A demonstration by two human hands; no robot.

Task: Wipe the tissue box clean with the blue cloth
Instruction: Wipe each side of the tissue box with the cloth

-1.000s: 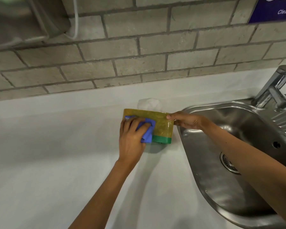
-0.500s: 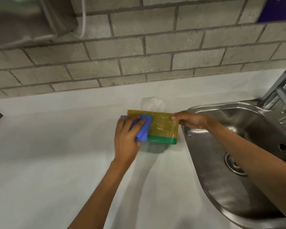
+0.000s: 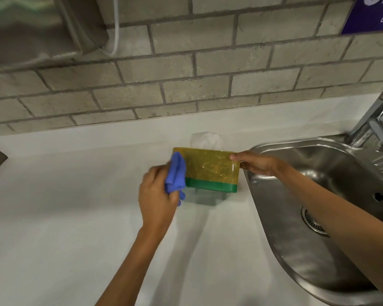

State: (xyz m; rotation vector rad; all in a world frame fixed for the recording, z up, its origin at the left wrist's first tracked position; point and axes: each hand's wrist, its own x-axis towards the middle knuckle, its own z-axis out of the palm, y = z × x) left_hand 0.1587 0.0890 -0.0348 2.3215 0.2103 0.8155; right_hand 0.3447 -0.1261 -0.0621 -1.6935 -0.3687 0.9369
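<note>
White counter [image 3: 53, 217], brick wall [image 3: 208, 62], steel sink [image 3: 296, 195]; left hand [image 3: 156, 195] clutches blue cloth [image 3: 175, 173], right hand [image 3: 255, 164] grips tissue box [image 3: 212, 171]

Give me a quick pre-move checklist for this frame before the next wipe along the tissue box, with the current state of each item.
1. Blue cloth gripped in the left hand: ok.
2. Cloth touching the tissue box: ok, it lies against the box's left end.
3. Right hand steadying the box at its right end: ok.
4. Box upright on the white counter, clear of the sink: ok, though it stands close to the sink rim.
5. Tissue sticking out of the top kept away from the cloth: ok.
6. Front face clean: cannot tell; only glare on the wrap shows.
</note>
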